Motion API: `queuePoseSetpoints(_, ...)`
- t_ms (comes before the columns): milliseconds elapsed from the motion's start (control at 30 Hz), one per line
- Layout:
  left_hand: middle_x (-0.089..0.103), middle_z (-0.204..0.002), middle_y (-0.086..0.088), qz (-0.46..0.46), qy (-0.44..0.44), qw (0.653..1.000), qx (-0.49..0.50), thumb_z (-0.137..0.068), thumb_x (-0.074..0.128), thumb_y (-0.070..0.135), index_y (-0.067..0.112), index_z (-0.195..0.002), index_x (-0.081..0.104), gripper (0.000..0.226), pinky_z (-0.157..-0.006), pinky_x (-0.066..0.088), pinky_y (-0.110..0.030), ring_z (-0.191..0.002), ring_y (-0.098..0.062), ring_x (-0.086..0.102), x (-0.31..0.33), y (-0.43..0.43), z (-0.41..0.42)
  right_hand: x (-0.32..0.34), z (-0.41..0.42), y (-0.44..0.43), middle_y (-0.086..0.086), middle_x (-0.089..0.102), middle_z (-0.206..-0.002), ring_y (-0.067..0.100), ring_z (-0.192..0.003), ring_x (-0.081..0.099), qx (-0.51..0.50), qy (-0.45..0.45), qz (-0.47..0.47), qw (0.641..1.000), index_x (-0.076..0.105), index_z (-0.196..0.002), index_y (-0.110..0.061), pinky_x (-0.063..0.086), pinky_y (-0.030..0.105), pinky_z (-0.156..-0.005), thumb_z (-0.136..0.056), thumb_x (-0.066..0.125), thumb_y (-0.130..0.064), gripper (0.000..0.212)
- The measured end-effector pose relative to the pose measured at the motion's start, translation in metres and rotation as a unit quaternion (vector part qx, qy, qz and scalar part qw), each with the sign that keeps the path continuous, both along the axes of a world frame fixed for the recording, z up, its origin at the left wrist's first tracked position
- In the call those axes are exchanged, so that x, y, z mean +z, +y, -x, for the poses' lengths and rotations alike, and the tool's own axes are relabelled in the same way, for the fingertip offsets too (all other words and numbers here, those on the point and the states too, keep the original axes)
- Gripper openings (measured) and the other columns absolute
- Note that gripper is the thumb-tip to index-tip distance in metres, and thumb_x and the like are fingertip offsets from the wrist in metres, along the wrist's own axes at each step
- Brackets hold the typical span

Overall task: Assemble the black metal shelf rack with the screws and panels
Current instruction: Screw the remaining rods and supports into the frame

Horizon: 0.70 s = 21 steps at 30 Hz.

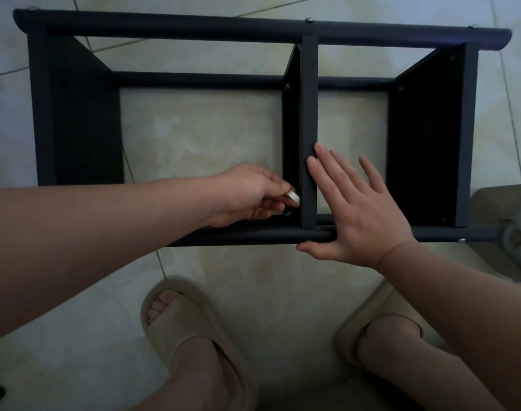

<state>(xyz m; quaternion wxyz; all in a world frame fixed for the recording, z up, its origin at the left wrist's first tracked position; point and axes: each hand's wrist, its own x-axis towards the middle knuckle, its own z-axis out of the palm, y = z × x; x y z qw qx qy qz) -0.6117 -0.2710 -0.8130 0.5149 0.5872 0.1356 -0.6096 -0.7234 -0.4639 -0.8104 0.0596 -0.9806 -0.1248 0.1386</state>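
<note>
We have the black shelf rack (176, 26) lying on the pale tiled floor (211, 132) before our slippers (191, 321). Our right hand (360, 215) presses flat, fingers straight, on its middle panel (309, 114); our left hand (247, 194) pinches a small white piece (293, 197) beside a screw (288, 214).

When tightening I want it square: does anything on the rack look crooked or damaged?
Nothing stands out: the rack looks square. The left hand pinches a white piece by the middle panel; the right hand rests on it.
</note>
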Motion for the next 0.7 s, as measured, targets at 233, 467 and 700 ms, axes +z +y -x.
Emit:
queuePoseSetpoints(233,0.075,-0.078,0.004,0.009,0.004,1.0,-0.009,-0.1,0.055,0.013,0.014,-0.087,0.066,0.017,-0.059,0.049,-0.017,-0.068,-0.004,0.064,-0.0008,0.0032,-0.0013,0.0002,-0.0001,0.0002,0.005,0.005,-0.171,0.03,-0.155,0.022,0.001,0.004,0.0,1.0,0.014,-0.163,-0.011,0.021,0.061,-0.121,-0.077,0.045,-0.087,0.119)
queuePoseSetpoints(467,0.075,-0.084,0.0,0.002,0.018,1.0,-0.004,-0.101,0.054,0.013,0.014,-0.088,0.064,0.016,-0.068,0.047,-0.022,-0.072,-0.007,0.063,-0.0026,0.0073,0.0029,0.0004,0.0,0.0001,0.006,0.007,-0.17,0.031,-0.154,0.024,0.001,0.001,-0.003,1.0,0.015,-0.162,-0.01,0.023,0.061,-0.121,-0.077,0.046,-0.086,0.119)
queuePoseSetpoints(700,0.075,-0.086,0.001,-0.006,0.014,1.0,-0.026,-0.102,0.053,0.013,0.012,-0.095,0.063,0.012,-0.073,0.047,-0.024,-0.077,-0.007,0.063,-0.001,0.0084,0.0019,0.0009,-0.0001,-0.0003,0.005,0.004,-0.171,0.03,-0.155,0.023,0.002,0.01,-0.002,1.0,0.011,-0.163,-0.011,0.022,0.06,-0.121,-0.076,0.044,-0.087,0.119)
